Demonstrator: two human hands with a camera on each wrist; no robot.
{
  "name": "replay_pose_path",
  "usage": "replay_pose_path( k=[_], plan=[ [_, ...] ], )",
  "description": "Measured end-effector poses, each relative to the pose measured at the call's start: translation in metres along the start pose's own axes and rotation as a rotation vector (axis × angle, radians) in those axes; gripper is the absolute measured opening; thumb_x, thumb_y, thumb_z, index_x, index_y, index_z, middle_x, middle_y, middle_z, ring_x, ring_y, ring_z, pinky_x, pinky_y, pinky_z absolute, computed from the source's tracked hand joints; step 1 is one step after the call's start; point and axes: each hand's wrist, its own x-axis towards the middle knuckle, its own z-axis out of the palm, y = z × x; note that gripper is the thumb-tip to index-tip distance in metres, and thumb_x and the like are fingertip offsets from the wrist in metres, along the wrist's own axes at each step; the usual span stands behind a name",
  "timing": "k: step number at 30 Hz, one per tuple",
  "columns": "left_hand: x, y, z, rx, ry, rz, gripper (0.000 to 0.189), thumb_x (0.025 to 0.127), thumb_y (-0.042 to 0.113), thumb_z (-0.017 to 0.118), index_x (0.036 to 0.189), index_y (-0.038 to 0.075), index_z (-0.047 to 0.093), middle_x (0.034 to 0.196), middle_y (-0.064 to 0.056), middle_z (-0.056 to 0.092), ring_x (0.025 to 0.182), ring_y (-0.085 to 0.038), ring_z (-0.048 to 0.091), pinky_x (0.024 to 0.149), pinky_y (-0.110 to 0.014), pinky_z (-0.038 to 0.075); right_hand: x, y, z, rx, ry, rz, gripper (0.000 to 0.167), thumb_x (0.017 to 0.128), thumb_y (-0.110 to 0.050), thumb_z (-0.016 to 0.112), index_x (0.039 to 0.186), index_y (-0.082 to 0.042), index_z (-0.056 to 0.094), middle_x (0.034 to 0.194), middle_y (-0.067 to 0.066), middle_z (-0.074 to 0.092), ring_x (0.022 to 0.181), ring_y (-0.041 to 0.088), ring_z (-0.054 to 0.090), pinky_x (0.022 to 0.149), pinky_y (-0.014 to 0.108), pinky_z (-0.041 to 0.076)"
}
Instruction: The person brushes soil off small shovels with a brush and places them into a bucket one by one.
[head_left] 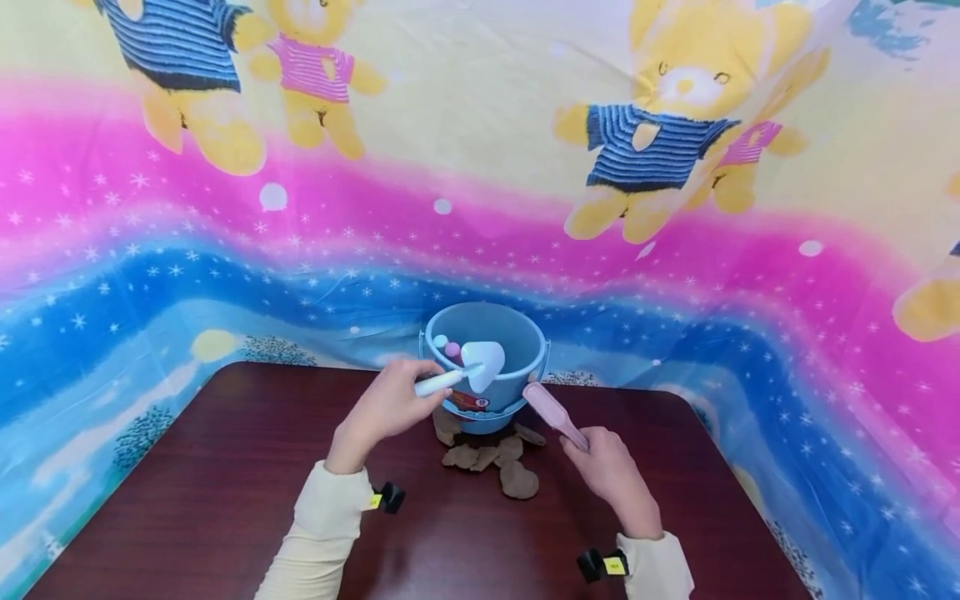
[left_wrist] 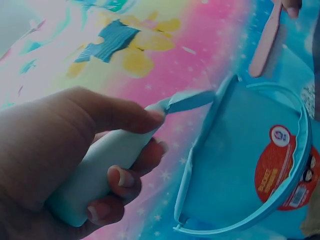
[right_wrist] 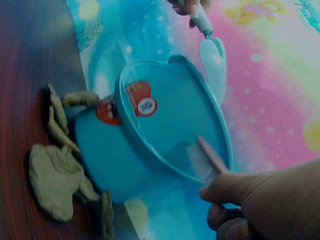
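Observation:
My left hand [head_left: 393, 400] grips the pale handle of a small trowel [head_left: 482, 363], thumb along its top in the left wrist view. The trowel's light-blue blade lies over the near rim of a blue bucket [head_left: 480, 423]. My right hand [head_left: 606, 467] holds a pink brush [head_left: 551, 409], its white bristles [right_wrist: 201, 164] facing the bucket in the right wrist view. The brush head is close to the bucket's right side; whether it touches cannot be told. A pink round piece [head_left: 453, 350] and a pale-blue one [head_left: 440, 342] show inside the bucket's mouth.
Several flat brown clay-like pieces [head_left: 519, 481] lie on the dark red table [head_left: 247, 475] around the bucket's base. The bucket's handle [left_wrist: 298, 165] hangs down across its front label. Behind the table hangs a cloth [head_left: 480, 242] printed with bears.

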Motion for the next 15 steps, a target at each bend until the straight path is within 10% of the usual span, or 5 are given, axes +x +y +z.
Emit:
replay_pose_path(
  k=[15],
  plan=[
    [0.058,0.004,0.000,0.249,0.058,0.019,0.024,0.091,0.021,0.078,0.109,0.006,0.076,0.085,-0.005,0.072,0.066,-0.016,0.056,0.058,-0.029,0.047,0.010,0.022,0.001,-0.016,0.015,0.008,0.028,0.102,-0.029,0.063,0.085,-0.007,0.059,0.064,0.005,0.046,0.058,0.018,0.045,0.056,0.031,0.040]
  ],
)
